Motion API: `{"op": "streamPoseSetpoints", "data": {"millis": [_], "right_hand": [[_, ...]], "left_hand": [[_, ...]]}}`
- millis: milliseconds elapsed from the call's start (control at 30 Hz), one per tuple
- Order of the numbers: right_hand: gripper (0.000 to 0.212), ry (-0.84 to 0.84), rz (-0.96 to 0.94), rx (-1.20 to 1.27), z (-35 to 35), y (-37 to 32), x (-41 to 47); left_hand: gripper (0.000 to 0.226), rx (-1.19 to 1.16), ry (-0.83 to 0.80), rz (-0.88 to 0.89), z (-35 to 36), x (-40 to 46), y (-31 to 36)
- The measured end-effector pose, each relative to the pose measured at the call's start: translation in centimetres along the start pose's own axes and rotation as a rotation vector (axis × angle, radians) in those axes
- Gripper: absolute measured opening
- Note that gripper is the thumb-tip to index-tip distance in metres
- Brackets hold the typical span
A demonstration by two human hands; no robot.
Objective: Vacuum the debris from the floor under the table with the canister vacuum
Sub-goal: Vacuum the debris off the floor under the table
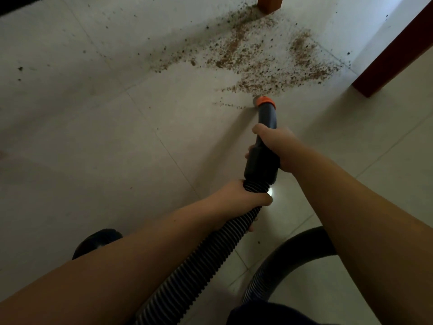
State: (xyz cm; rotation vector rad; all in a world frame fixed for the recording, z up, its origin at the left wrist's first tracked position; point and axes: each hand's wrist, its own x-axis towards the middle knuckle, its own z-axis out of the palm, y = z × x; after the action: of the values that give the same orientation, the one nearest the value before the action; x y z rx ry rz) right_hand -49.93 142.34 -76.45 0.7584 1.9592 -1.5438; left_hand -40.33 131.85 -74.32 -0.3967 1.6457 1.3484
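Observation:
Brown crumbly debris (264, 59) is spread over the pale tiled floor (93, 141) between two wooden table legs. A black vacuum nozzle with an orange collar (266, 103) touches the floor at the near edge of the debris. My right hand (277, 146) grips the black rigid handle (262, 160) behind the nozzle. My left hand (241, 198) is wrapped around the ribbed hose (206, 254) just below the handle. The hose runs down to the bottom edge and loops back at the lower right. The canister itself is out of view.
An orange-brown table leg (269, 3) stands at the top, beside the debris. A dark red leg or rail (393, 55) slants at the right. A dark shoe (96, 242) is at the lower left. Scattered dark specks (20, 68) dot the floor to the left.

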Motion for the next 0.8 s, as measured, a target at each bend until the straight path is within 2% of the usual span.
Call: {"op": "streamPoseSetpoints", "data": {"millis": [200, 467, 600, 800], "right_hand": [[0.029, -0.145, 0.026, -0.073, 0.5, -0.3, -0.7], [0.025, -0.286, -0.004, -0.123, 3.8, -2.5, -1.6], [0.027, -0.225, 0.012, -0.084, 2.9, -2.0, -1.5], [0.035, 0.086, 0.028, -0.027, -0.7, -0.9, -0.5]], "left_hand": [[0.015, -0.035, -0.016, -0.004, 0.3, -0.8, -0.5], [0.017, -0.07, 0.128, -0.038, -1.8, -1.6, -0.5], [0.016, -0.066, 0.069, -0.031, -1.3, -1.7, -0.4], [0.014, 0.028, -0.061, -0.025, -0.3, 0.3, 1.3]]}}
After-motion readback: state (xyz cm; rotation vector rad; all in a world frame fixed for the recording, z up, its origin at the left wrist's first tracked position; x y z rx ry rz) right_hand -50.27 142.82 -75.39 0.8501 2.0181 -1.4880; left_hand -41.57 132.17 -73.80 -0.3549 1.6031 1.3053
